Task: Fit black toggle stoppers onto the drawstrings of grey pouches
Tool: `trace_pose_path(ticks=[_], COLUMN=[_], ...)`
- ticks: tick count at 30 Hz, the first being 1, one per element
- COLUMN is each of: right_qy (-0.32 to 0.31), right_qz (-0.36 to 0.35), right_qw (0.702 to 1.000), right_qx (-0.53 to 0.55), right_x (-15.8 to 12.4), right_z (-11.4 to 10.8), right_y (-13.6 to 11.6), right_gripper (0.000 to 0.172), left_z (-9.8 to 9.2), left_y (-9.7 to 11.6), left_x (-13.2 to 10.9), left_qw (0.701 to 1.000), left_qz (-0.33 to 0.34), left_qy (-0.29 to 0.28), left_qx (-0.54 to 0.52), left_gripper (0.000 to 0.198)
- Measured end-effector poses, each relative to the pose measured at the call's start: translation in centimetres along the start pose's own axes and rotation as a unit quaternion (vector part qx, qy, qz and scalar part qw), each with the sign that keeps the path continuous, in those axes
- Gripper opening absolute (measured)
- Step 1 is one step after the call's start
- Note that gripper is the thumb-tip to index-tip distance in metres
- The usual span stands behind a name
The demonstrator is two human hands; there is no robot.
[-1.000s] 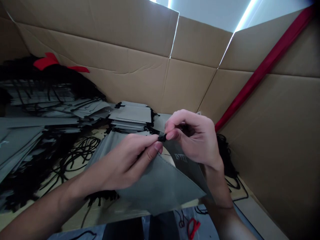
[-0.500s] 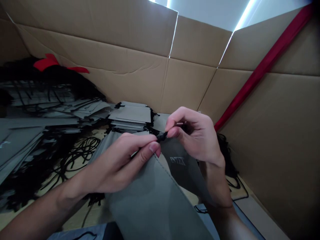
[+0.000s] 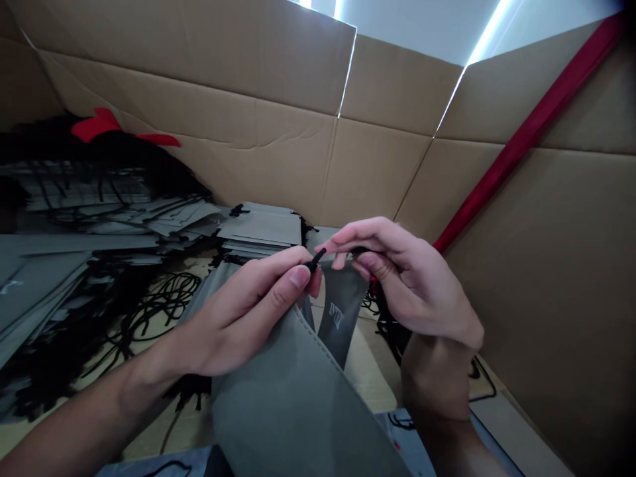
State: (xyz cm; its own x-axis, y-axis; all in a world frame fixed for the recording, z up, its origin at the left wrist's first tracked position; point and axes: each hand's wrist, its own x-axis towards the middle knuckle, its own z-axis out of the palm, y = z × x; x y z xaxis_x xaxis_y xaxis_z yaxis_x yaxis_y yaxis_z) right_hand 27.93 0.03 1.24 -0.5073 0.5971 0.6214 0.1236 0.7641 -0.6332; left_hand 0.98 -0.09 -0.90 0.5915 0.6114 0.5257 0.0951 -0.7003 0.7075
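Observation:
My left hand (image 3: 243, 318) pinches the mouth of a grey drawstring pouch (image 3: 293, 391) between thumb and fingers, together with the tip of a black cord (image 3: 315, 259) that sticks up there. The pouch hangs down toward me, and a flap with white lettering (image 3: 340, 318) dangles from it in the middle. My right hand (image 3: 412, 285) sits just right of the cord tip. Its fingers are stretched toward the pouch's top edge and lightly closed on it.
Stacks of grey pouches (image 3: 261, 228) lie behind my hands and at the left (image 3: 44, 278). Loose black cords (image 3: 149, 308) tangle between them. Cardboard walls (image 3: 268, 126) enclose the space, with a red strip (image 3: 517, 139) on the right wall and red ribbon (image 3: 99, 126) at the far left.
The right hand has slid right and loosened from a tight pinch on the cord tip; the lettered flap has narrowed and swung to hang under the hands. The left hand kept its pinch.

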Motion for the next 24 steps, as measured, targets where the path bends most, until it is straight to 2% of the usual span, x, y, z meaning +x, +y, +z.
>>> trace_pose_path(ticks=[5,11,15,20,24], right_qy=[0.021,0.052,0.017,-0.045,-0.077], right_qz=[0.033,0.032,0.016,-0.023,-0.047], right_qw=[0.998,0.998,0.997,0.995,0.993], right_qx=[0.045,0.033,0.077,0.091,0.078], right_x=[-0.2,-0.3,-0.4,-0.1,0.3], right_z=[0.4,1.0,1.4,1.9,1.9], right_y=[0.2,0.2,0.4,1.1,1.2], right_gripper=[0.017,0.025,0.037,0.050,0.048], left_z=[0.0,0.5,0.8,1.1,1.2], left_y=[-0.2,-0.4,-0.8,-1.4,-1.5], left_x=[-0.2,-0.1,0.3,0.6,0.3], left_qw=[0.999,0.996,0.999,1.000,0.995], left_qz=[-0.032,-0.049,-0.023,0.021,0.080], left_qy=[-0.003,0.024,0.021,0.002,-0.029], left_qx=[-0.039,-0.076,-0.045,0.020,0.052], left_gripper=[0.047,0.053,0.051,0.028,0.019])
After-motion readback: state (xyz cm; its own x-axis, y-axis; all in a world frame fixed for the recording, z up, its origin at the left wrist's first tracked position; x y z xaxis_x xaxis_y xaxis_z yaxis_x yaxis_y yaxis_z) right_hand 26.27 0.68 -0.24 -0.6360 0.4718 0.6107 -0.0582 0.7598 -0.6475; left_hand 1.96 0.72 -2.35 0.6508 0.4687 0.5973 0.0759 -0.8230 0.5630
